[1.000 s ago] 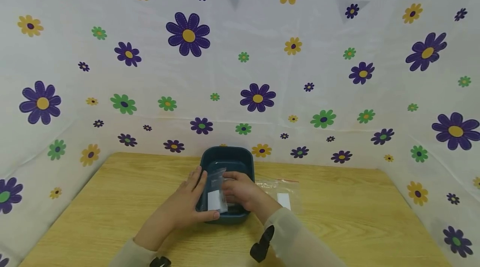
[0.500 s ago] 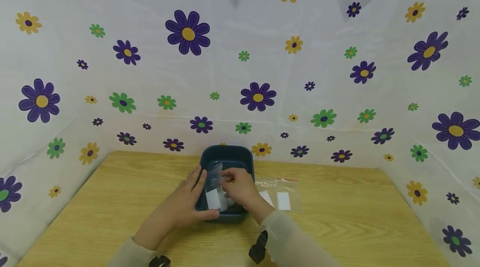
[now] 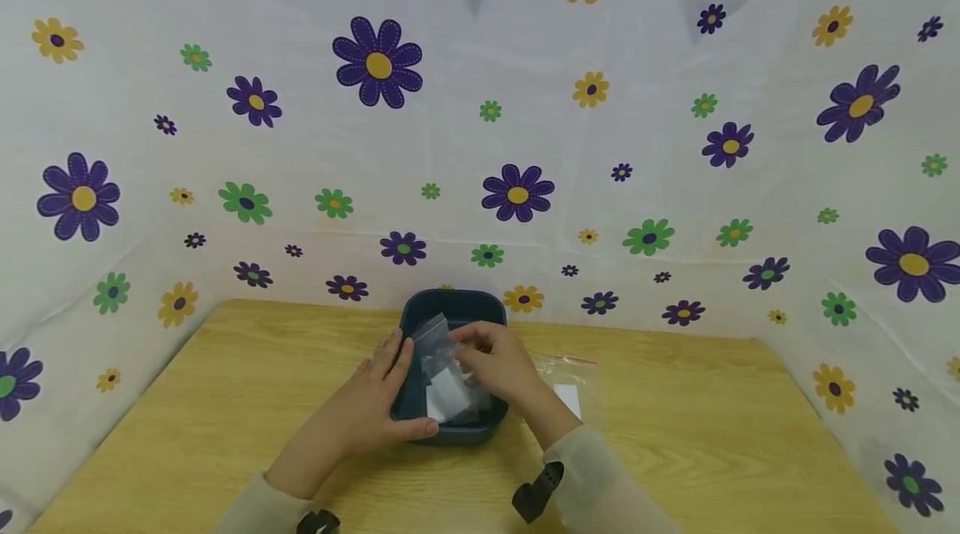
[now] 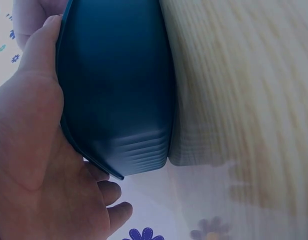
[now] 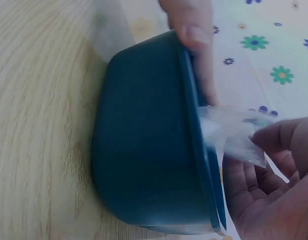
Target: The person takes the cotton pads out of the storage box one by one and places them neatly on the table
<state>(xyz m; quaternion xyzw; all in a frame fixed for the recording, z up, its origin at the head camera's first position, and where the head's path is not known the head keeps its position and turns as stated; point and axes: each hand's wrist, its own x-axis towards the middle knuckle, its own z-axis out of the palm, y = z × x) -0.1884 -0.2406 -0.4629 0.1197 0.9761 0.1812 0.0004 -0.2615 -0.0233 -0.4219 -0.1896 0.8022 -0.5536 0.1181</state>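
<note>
Right hand (image 3: 495,359): thumb and fingers pinched on a clear bag (image 3: 431,338), wrist angled in from the near right, palm turned toward the basin. Left hand (image 3: 363,409): fingers spread and fairly straight along the left rim, thumb reaching to the near rim; touching, not wrapped round. The clear bag is at the mouth of the blue basin (image 3: 453,436), its upper edge tilted up to the left; white pieces (image 3: 450,392) show in or beneath it, cannot tell which. Right hand hides part of the basin's right interior. Just right of the basin, a red-edged bag (image 3: 588,376) with a white rectangle (image 3: 567,402) lies flat, partly blocked by the right wrist. Black wrist mount (image 3: 536,492) below the pale sleeve (image 3: 600,480). All on a wood-grain surface (image 3: 712,434); flowered cloth (image 3: 450,142) behind.
</note>
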